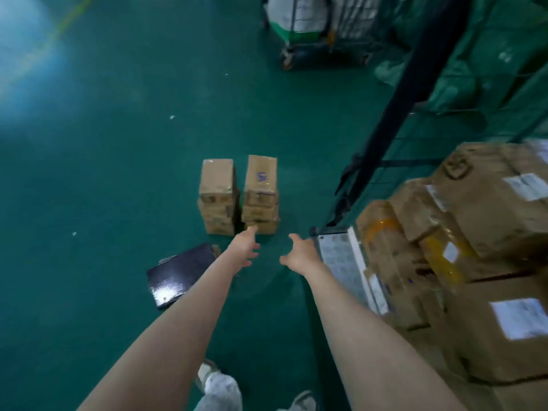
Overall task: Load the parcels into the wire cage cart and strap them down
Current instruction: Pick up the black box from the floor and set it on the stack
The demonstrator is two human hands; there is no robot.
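Two stacks of small brown cardboard parcels stand side by side on the green floor, the left stack (pixel 218 197) and the right stack (pixel 261 194). My left hand (pixel 245 246) stretches out with loose fingers just short of the foot of the stacks and holds nothing. My right hand (pixel 299 252) is extended beside it, fingers spread, also empty. At the right, the wire cage cart (pixel 394 120) with a dark frame post holds several large taped parcels (pixel 462 232) with white labels.
A flat black box (pixel 178 274) lies on the floor left of my left forearm. A second wheeled cart (pixel 314 28) with white sacks stands at the back. Green sacks (pixel 489 54) pile up behind the cage. My shoes (pixel 207 372) are at the bottom.
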